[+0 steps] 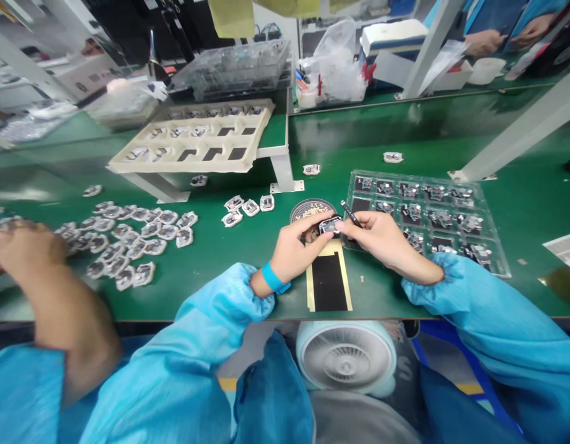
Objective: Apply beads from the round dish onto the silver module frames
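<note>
Fingertips and thumb of the left hand [301, 245] are curled closed around the edges of a small device housing [329, 226], which sits up off the bench, its pale-rimmed inside turned towards the wearer. The right hand [379, 237] pinches a slim black pen-like tool [350, 213] between thumb and forefinger, the shaft slanting up and away, while its fingertips come right up to the housing's right edge; whether they press on it cannot be told.

Judging by its size and moulded look, the housing should be light and stiff, with a smooth shell that could slip if held loosely. The fittings inside look delicate, so the outer rim is the safer hold, pinched from opposite sides with the middle left untouched.

Just behind the hands is a round dish [292, 216] of tiny pale parts, easy to scatter if knocked. A yellow-edged black sheet [329, 283] lies below them on the green bench [248, 243]. To the right, a transparent compartment tray [498, 239] bears small metallic assemblies. Farther left, many white-rimmed housings [135, 248] lie grouped, with a co-worker's blurred hand [32, 243] beyond.
</note>
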A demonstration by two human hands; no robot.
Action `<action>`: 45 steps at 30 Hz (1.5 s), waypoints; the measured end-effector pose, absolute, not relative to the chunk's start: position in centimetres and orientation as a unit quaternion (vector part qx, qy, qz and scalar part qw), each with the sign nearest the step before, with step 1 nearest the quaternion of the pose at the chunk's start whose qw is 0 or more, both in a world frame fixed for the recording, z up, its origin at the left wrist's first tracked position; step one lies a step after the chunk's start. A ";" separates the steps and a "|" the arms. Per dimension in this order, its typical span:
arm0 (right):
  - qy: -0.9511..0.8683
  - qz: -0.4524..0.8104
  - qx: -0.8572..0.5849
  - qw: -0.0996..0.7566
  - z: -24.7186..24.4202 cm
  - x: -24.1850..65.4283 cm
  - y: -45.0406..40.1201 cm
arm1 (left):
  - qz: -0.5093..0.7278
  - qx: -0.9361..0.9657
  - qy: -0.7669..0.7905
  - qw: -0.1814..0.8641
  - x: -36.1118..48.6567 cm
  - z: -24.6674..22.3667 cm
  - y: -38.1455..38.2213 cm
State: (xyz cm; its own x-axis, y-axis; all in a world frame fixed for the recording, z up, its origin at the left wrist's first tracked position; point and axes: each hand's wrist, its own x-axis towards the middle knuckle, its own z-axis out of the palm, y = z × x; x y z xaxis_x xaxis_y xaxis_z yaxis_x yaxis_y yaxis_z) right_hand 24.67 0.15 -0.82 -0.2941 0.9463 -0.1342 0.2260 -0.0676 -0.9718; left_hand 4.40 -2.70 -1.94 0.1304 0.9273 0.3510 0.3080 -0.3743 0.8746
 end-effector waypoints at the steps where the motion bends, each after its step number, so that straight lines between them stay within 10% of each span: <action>1: -0.597 0.533 -0.486 0.350 -1.1 24.6 0.2 | 0.478 0.674 0.459 0.328 4.4 -1.9 -2.7; 15: -0.594 0.585 -0.425 0.353 -0.9 24.3 0.2 | 0.491 0.508 0.383 0.595 4.9 -1.5 -2.8; 31: -0.646 0.480 -0.443 0.396 -0.8 22.9 -1.1 | 0.489 0.562 0.441 0.500 5.0 -1.4 -3.6; 45: -0.821 0.263 -0.301 0.408 -0.5 25.8 1.4 | 0.431 0.746 0.467 0.198 4.8 -1.8 -3.3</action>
